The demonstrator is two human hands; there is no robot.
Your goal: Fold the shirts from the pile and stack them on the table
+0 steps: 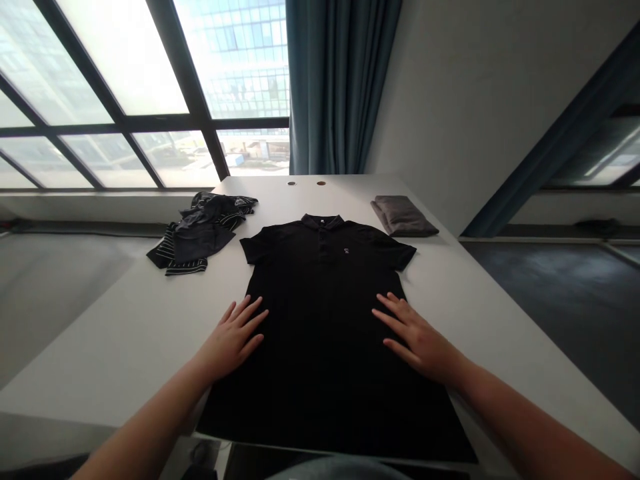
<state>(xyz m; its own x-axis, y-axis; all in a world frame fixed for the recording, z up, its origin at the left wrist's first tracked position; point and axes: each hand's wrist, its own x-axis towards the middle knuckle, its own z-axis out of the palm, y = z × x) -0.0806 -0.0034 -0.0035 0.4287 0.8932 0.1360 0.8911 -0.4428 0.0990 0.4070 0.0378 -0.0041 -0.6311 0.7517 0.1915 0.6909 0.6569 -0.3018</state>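
Polo shirt: a black short-sleeved polo (325, 333) lies spread front up in the middle of the worktop (155, 333), collar (323, 222) at the far end, sleeves out to left and right. The hem is at the near edge; I can't tell whether it hangs over.
Chest mark: a small pale logo (346, 251) on the right side of the shirt as it lies.
Left hand: this hand (234, 342) rests palm down on the shirt's left edge, fingers (259, 321) spread wide and almost straight, gripping nothing.
Right hand: the other hand (425, 343) mirrors it on the shirt's right edge, its fingers parted and extended over the black cloth, with no hold on it.
Rumpled heap: at the far left, a crumpled dark grey garment (203, 237) lies over black cloth with white stripes (186, 267), well apart from the hands.
Folded cloth: a grey garment (407, 217), folded into a flat packet, sits at the far right, just beyond the shirt's right sleeve.
Worktop holes: two small round openings (292, 183) sit side by side near the far edge; what is inside them is too small to make out.
Beyond: a blue-grey curtain (340, 87) hangs past the far end, with dark-framed windows (240, 60) to its left.
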